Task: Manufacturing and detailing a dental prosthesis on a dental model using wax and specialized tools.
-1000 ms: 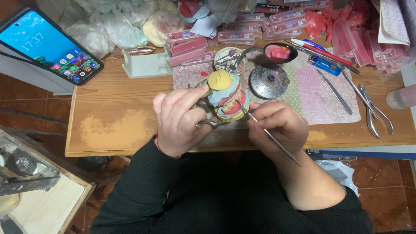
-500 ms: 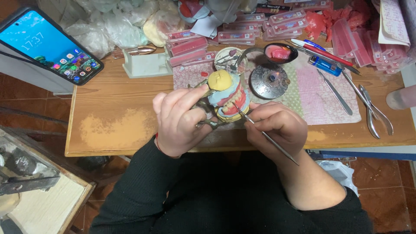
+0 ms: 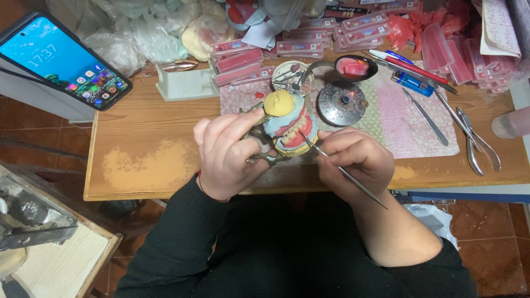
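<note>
My left hand (image 3: 227, 153) grips a metal dental articulator (image 3: 259, 140) that carries a blue and yellow plaster model with pink wax and a row of teeth (image 3: 287, 124). It is held just above the near edge of the wooden table (image 3: 143, 160). My right hand (image 3: 353, 157) holds a thin metal wax tool (image 3: 342, 170) like a pen. The tool's tip touches the pink wax at the teeth on the model's right side.
Behind the model stand a round metal burner (image 3: 342, 103), a small dark bowl of pink wax (image 3: 354, 67) and a round dish of tools (image 3: 291, 77). Pliers (image 3: 475, 140), a spatula (image 3: 425, 116), pens and a lighter lie right. Pink boxes line the back. A lit phone (image 3: 63, 60) sits far left.
The tool's tip has shifted slightly along the wax at the teeth. My left hand and the model stay nearly still.
</note>
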